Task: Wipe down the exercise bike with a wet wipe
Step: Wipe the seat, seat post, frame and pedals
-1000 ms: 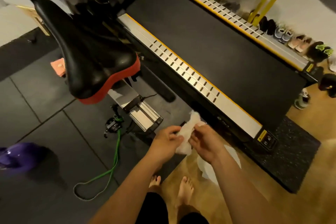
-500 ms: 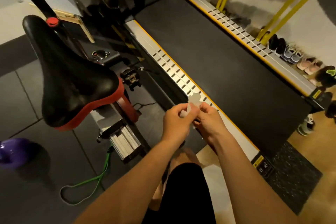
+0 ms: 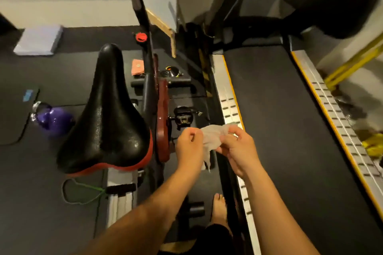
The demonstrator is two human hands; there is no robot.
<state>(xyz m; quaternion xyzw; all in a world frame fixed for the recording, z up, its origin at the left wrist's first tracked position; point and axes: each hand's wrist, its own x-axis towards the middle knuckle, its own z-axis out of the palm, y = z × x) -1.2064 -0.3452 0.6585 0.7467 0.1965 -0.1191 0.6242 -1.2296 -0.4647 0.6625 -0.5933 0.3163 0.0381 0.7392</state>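
The exercise bike stands left of centre, its black saddle (image 3: pixel 107 114) with a red rim below me and its dark red frame (image 3: pixel 162 122) and a pedal (image 3: pixel 183 117) to the right. A white wet wipe (image 3: pixel 211 136) is stretched between my two hands, just right of the frame. My left hand (image 3: pixel 189 147) pinches its left edge and my right hand (image 3: pixel 236 147) grips its right side. A loose corner of the wipe hangs down between my wrists.
A treadmill with a black belt (image 3: pixel 279 130) and silver side rail (image 3: pixel 230 101) runs along the right. A purple kettlebell (image 3: pixel 51 118) sits on the dark floor mats at left, a green cord (image 3: pixel 83 190) lies behind the bike, and my bare foot (image 3: pixel 219 207) stands beside the rail.
My view has swung left and up over the saddle. The wipe, bunched between my hands earlier, is now pulled wider apart, and both hands sit closer to the bike frame.
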